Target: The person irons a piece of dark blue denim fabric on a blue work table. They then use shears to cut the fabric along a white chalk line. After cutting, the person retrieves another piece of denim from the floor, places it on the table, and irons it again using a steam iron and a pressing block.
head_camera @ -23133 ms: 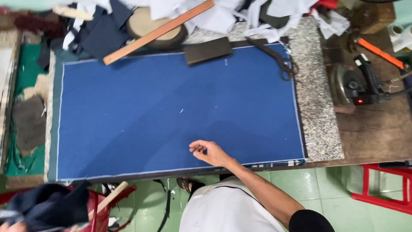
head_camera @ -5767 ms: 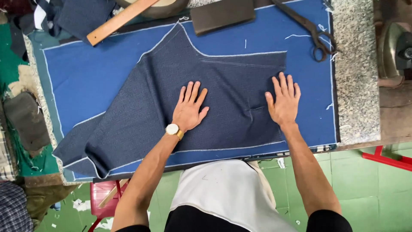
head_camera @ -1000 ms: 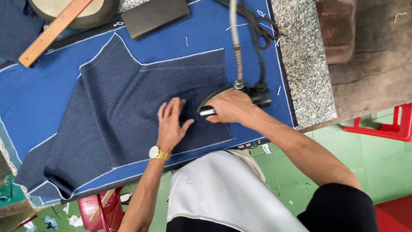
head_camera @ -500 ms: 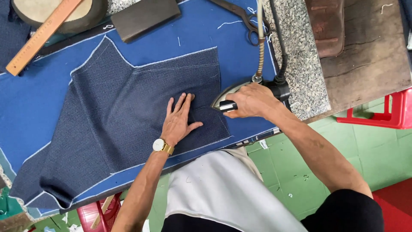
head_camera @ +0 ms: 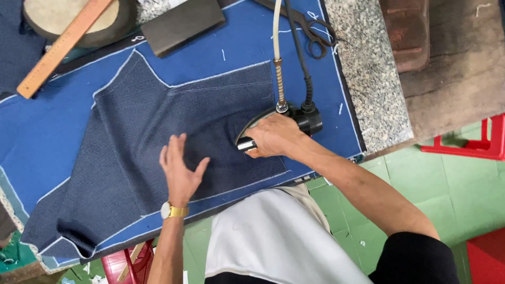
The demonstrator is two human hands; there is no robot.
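While the right hand (head_camera: 269,138) wraps tight around the handle of the heavy black steam iron (head_camera: 284,120) mid-frame, the left hand (head_camera: 181,169) hovers flat and open over the soft, floppy dark blue cloth piece (head_camera: 173,137) spread across the middle; it looks easiest to pin flat.

A single head-worn camera looks steeply down from above the person's torso, facing the table edge. It sits near the work: the right hand (head_camera: 271,135), closed around the iron (head_camera: 294,118), lies just right of frame centre. The left hand (head_camera: 180,168) is left of that grip, the scissors (head_camera: 310,31) beyond it. No second view overlaps this one.
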